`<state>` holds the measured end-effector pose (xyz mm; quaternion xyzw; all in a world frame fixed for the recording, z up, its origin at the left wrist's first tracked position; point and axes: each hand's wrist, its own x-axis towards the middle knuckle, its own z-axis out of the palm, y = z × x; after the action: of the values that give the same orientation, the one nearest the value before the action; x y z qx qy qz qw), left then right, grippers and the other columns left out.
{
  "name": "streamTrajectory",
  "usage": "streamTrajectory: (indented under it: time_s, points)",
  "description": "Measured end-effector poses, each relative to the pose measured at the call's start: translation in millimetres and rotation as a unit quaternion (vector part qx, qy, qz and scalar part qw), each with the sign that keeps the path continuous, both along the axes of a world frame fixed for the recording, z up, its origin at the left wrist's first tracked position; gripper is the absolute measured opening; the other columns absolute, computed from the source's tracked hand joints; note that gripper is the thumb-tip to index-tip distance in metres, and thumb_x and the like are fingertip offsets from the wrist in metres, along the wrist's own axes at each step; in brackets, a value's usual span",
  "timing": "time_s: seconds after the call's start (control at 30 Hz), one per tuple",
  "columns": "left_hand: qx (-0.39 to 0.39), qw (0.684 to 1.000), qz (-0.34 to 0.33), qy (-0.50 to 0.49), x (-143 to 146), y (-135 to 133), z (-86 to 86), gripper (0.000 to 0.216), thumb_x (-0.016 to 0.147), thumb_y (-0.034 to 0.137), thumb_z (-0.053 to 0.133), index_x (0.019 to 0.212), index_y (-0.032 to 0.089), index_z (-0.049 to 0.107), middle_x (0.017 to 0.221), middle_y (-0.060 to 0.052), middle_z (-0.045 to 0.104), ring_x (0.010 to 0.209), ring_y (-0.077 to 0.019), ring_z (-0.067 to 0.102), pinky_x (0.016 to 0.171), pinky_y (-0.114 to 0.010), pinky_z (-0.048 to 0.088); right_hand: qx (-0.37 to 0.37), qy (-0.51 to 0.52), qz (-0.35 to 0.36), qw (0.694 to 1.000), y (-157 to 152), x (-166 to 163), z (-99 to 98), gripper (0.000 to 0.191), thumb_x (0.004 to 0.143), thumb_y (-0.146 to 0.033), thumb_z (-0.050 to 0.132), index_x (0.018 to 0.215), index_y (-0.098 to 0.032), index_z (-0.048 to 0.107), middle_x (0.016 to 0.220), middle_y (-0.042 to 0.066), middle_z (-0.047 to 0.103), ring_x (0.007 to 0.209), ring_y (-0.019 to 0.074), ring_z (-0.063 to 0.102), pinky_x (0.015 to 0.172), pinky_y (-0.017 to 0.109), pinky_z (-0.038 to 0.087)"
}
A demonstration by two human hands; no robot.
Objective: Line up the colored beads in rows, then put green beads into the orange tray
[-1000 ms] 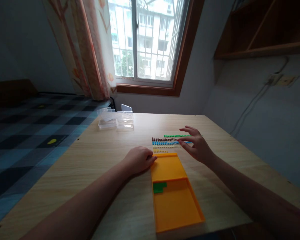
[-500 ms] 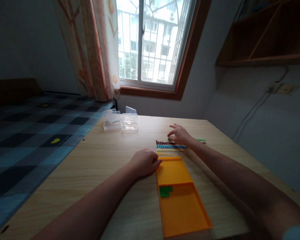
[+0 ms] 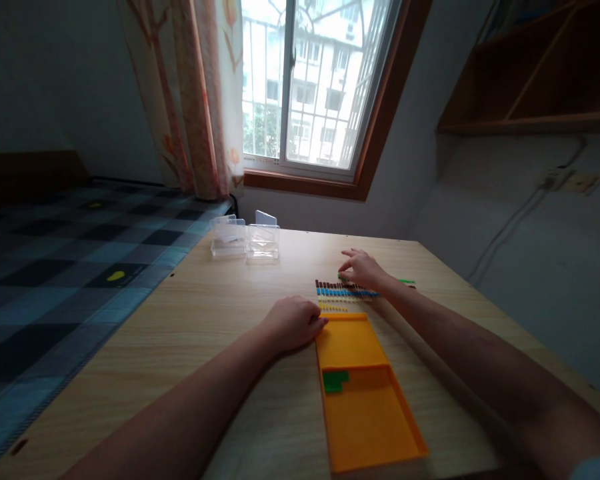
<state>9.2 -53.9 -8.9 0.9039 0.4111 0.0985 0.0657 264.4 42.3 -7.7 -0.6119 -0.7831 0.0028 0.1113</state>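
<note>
An orange two-part tray (image 3: 377, 427) lies lengthwise on the table. My left hand (image 3: 296, 325) is closed on its far left corner, thumb over the rim. In the near section's upper left corner sit green tiles (image 3: 335, 381), fitted together. Beyond the tray my right hand (image 3: 363, 268) reaches over the rows of small pieces, thumb and fingertips pinched at a small green tile (image 3: 341, 276). Under and beside that hand lie rows of brown tiles (image 3: 325, 284), blue tiles (image 3: 333, 293) and yellow tiles (image 3: 330, 307). My right hand and wrist partly hide these rows.
Clear plastic boxes (image 3: 263, 243) with raised lids stand at the table's far left. More green tiles (image 3: 407, 281) lie right of my right wrist. A bed with a checked cover (image 3: 145, 230) borders the table's left side. A wall shelf (image 3: 530, 120) hangs at upper right.
The view has shifted slightly, so everything sits a little further right. My right fingertips have closed in lower on the green tile. My left hand stays on the tray corner.
</note>
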Motion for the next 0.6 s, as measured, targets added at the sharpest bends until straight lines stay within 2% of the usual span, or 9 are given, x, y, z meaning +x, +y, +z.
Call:
streamTrajectory:
  time_s: [0.33,0.5,0.6]
  points:
    - [0.003,1.0,-0.004,-0.004,0,0,0.2,0.036,0.091,0.042,0.053,0.068,0.019,0.069,0.074,-0.008,0.071,0.068,-0.021,0.063,0.06,-0.031,0.039,0.006,0.012,0.006,1.0,-6,-12,4.7,0.018,0.082,-0.025,0.072,0.096,-0.024,0.083,0.15,0.01,0.052,0.145,0.0338,0.037,0.117,0.048,0.03]
    - [-0.007,1.0,-0.008,-0.004,0,0,2.9,0.037,0.092,0.041,0.052,0.068,0.019,0.068,0.073,-0.008,0.071,0.067,-0.0204,0.062,0.06,-0.03,0.039,0.044,0.027,0.027,0.998,-21,-15,27.2,0.016,0.087,-0.029,0.071,0.096,-0.023,0.082,0.152,0.01,0.05,0.146,0.0336,0.035,0.117,0.052,0.029]
    - [-0.013,1.0,-0.007,0.0,1,-1,4.7,0.036,0.092,0.041,0.053,0.068,0.019,0.068,0.074,-0.008,0.071,0.067,-0.0203,0.062,0.06,-0.031,0.039,0.113,0.076,0.081,0.987,-56,-10,46.5,0.011,0.086,-0.028,0.073,0.09,-0.025,0.082,0.141,0.009,0.06,0.133,0.0308,0.05,0.112,0.05,0.037]
